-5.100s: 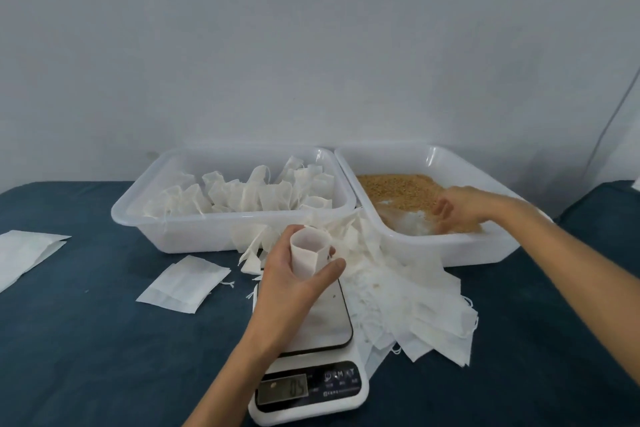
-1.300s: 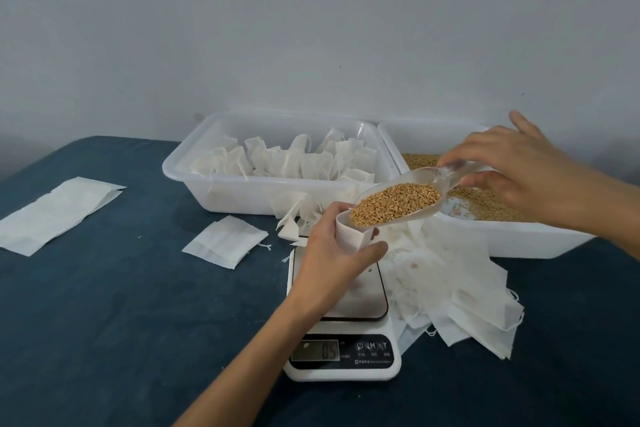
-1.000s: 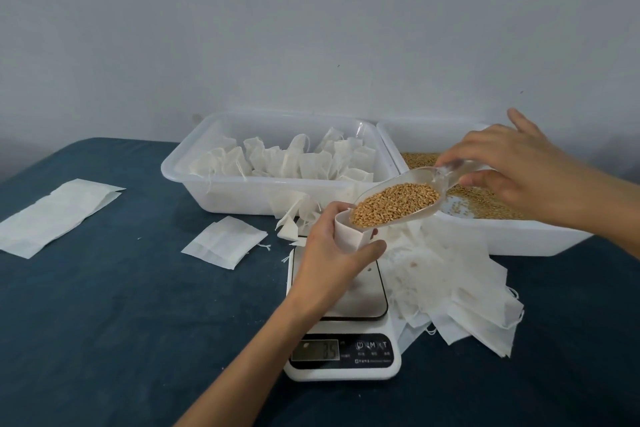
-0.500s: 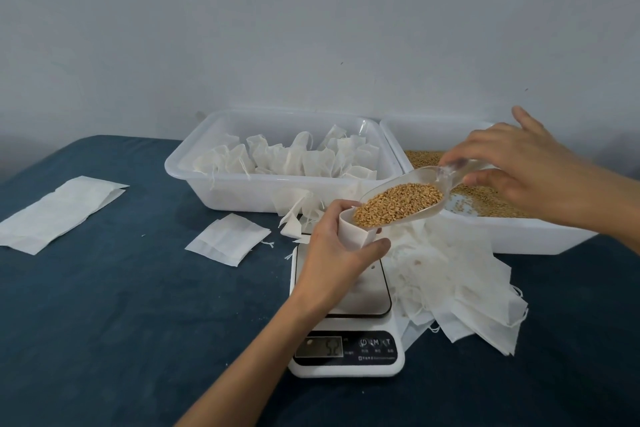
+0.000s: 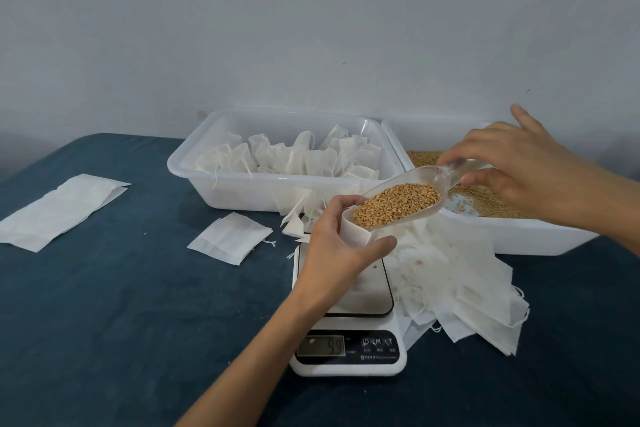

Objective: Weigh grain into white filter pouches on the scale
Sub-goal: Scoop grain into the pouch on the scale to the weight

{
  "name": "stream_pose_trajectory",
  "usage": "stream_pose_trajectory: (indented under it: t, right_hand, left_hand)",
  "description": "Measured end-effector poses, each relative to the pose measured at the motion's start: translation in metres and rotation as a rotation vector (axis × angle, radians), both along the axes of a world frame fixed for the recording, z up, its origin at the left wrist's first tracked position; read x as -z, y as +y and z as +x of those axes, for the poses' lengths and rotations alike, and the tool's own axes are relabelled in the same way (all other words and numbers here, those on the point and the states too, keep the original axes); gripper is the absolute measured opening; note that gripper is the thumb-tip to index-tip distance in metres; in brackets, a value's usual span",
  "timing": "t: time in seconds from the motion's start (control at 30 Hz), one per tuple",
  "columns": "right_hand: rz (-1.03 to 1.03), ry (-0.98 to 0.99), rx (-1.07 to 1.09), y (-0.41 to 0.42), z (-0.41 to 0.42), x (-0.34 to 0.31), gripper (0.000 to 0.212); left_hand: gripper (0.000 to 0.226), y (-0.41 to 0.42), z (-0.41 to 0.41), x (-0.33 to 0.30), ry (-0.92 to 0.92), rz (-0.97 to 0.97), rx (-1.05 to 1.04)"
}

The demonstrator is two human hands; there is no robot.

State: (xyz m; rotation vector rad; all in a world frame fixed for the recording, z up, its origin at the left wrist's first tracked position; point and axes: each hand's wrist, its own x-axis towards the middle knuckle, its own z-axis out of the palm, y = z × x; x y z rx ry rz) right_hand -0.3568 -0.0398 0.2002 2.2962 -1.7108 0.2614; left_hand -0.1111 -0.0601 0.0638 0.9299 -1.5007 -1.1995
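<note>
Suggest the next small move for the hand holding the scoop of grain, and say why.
Probably tip the scoop a little further. The right hand holds it with its lip at the open mouth of the pouch, which the left hand steadies on the scale. The grain mostly sits in the scoop, so a small tilt would add it gradually.

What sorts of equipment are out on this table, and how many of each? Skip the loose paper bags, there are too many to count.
White plastic tubs: 2, one of filled pouches, one of grain
Digital scales: 1
Clear scoops: 1, loaded with grain, in the right hand
Pouches being filled: 1, in the left hand
Total: 5
</note>
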Motion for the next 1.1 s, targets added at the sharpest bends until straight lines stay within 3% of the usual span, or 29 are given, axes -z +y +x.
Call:
stream_pose_trajectory:
  t: [0.63,1.1]
  right_hand:
    - [0.01,0.002,0.009,-0.0003,-0.001,0.003,0.03]
    - [0.012,0.026,0.023,-0.0004,0.0008,0.0023,0.029]
  left_hand:
    - [0.052,-0.0023,-0.0005,0.0026,0.006,0.03,-0.01]
    - [0.062,0.0013,0.0006,0.0009,0.012,0.014,0.001]
